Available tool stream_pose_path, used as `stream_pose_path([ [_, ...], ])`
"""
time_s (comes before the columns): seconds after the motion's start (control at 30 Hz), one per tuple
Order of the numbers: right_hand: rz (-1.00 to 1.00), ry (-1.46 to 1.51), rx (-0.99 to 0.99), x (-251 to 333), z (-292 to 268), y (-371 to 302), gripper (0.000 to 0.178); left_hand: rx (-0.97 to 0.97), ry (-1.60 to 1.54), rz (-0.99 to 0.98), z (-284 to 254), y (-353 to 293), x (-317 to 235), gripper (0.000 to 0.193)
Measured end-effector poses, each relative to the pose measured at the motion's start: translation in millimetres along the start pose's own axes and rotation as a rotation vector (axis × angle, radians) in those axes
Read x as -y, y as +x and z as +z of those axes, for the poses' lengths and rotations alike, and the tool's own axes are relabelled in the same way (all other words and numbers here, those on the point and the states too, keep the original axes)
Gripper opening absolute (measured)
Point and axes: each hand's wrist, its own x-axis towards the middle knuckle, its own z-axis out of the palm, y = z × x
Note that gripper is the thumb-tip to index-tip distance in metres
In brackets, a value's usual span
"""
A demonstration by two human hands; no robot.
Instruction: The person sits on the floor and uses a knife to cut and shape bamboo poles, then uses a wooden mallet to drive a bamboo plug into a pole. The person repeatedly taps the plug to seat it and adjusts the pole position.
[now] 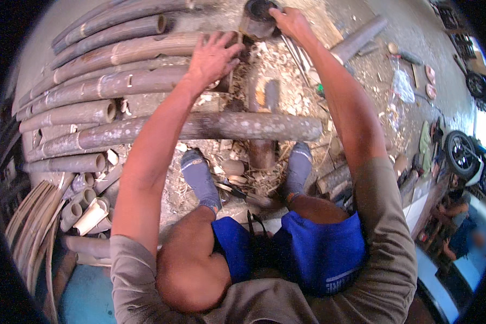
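My left hand (213, 59) reaches forward with fingers spread, lying over the end of a brown bamboo pole (146, 48). At the far middle my right hand (291, 24) is closed on the rim of a short, dark hollow cylinder (258, 27), perhaps a bamboo section; its inside looks black. Thin rods (296, 59) lie just below that hand. A thick bamboo pole (254, 126) runs crosswise in front of my feet, over another bamboo piece (262, 154) that points away from me.
Several bamboo poles (97, 83) lie side by side on the left. Pale wood shavings (278, 59) cover the ground ahead. Bent strips (32, 221) and short bamboo offcuts (73, 216) are at the lower left. A motorcycle wheel (461, 155) and another person (459, 216) are at the right.
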Motion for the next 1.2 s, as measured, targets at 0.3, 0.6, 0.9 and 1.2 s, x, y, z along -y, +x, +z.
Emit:
stream_pose_path([
  [0.3, 0.016, 0.394, 0.126, -18, -9, -23, 0.059, -0.115, 0.061, -0.006, 16, 3, -5, 0.039],
  [0.6, 0.098, 0.246, 0.151, -86, -72, -187, 0.056, -0.16, -0.007, 0.011, 12, -16, -9, 0.057],
  [0.9, 0.477, 0.28, -0.031, -159, -65, -382, 0.046, 0.151, -0.324, 0.064, -22, -106, -110, 0.087],
  [1.2, 0.584, 0.155, 0.116, -96, -83, -408, 0.046, 0.364, -0.382, 0.022, -24, -107, -104, 0.093],
])
